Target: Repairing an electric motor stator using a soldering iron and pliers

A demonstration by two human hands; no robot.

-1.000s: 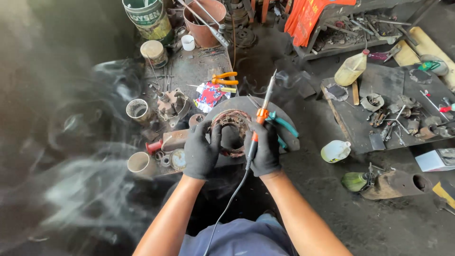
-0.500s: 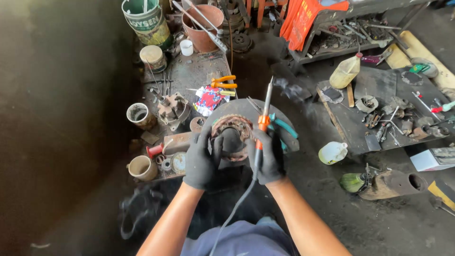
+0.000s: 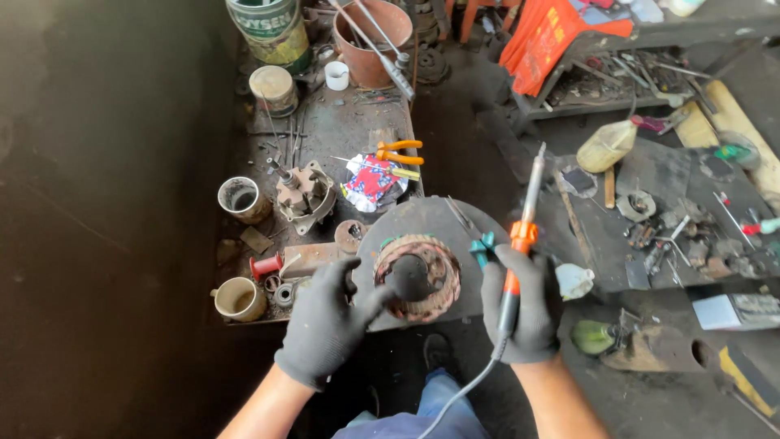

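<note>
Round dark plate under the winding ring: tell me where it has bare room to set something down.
The round plate is bare along its far edge, between the winding ring and the orange-handled pliers. Its right side is taken by the right hand with the soldering iron; the left hand touches the ring's left. The bench to the left is crowded with cups and parts.

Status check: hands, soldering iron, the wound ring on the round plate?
Right hand gripping soldering iron, tip up, off the work. Left hand open, fingers at wound ring. Teal-handled pliers beside ring.
</note>
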